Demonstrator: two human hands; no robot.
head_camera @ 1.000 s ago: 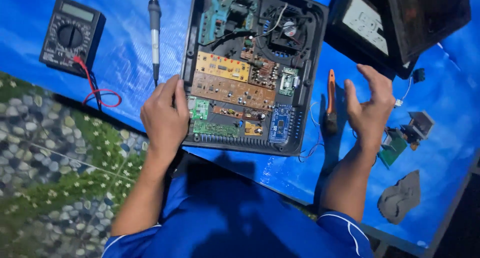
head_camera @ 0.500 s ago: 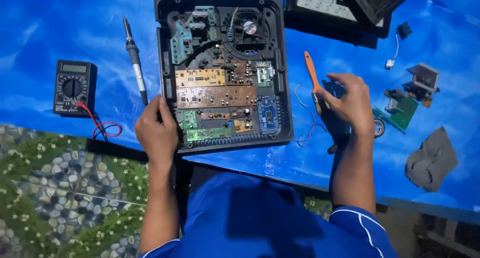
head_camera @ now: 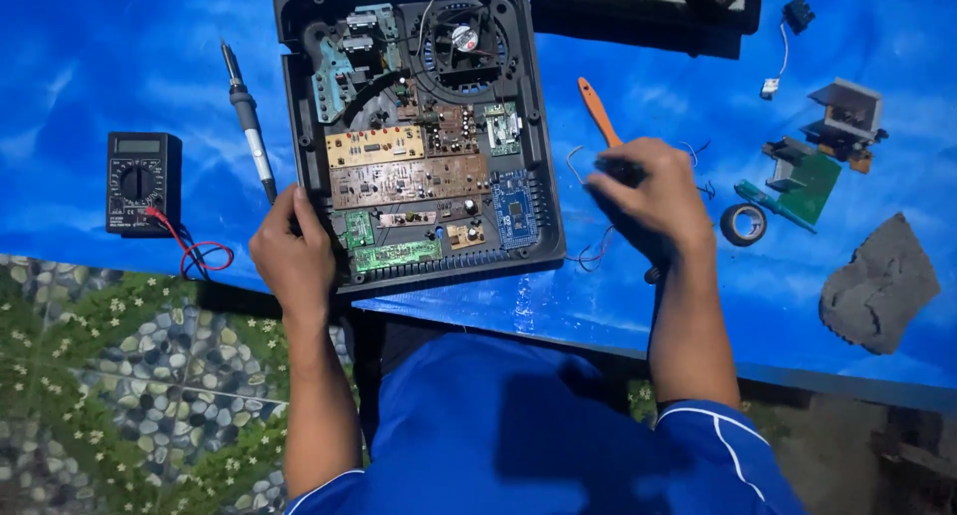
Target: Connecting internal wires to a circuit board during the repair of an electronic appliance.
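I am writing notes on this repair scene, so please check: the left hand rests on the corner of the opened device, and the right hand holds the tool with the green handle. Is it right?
Not quite: in the head view the handle of the tool is orange, not green. The rest stands: the left hand rests on the lower left corner of the opened device, and the right hand holds that tool.

1. The person wears a bright blue short-sleeved shirt [head_camera: 498, 425].
2. The right sleeve [head_camera: 728, 455] carries thin white piping along its seam; the left sleeve [head_camera: 329, 490] has a similar white line.
3. Both forearms and the hands, left [head_camera: 294, 256] and right [head_camera: 653, 201], are bare, with no gloves.
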